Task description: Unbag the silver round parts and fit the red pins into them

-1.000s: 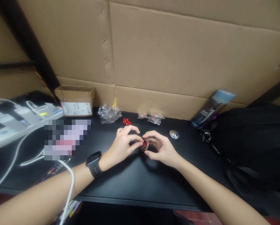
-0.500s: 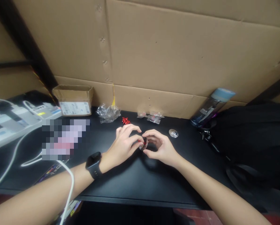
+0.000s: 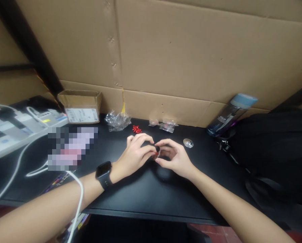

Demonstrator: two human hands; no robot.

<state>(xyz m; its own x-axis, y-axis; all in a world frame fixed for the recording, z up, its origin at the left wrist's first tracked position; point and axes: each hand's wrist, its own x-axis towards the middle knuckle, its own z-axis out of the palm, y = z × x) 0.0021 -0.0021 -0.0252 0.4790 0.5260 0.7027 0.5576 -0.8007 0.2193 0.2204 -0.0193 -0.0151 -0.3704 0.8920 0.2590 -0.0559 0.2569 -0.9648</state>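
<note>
Closer to the right hand point(image 3: 176, 158) than a second ago, the left hand point(image 3: 134, 157) has its thumb and index finger nearly together at a small clear shell point(image 3: 158, 154), though whether they pinch the bit of red there I cannot tell. Between curved thumb and fingers, the right hand holds that shell over the black table point(image 3: 151, 197); a clear dome point(image 3: 188, 143) lies near it, and red pieces point(image 3: 137, 129) lie beyond the left hand.

Along the back of the surface point(image 3: 145, 197), left to right, are a cardboard box point(image 3: 82, 115), plastic wrap point(image 3: 118, 121), packets point(image 3: 167, 128) and a bottle point(image 3: 226, 118). A power strip point(image 3: 31, 135) lies far left, a backpack point(image 3: 274, 152) far right. Between left hand point(image 3: 137, 153) and right hand point(image 3: 175, 158) is a round piece point(image 3: 157, 153); rightward lies a plastic dome point(image 3: 188, 143).
</note>
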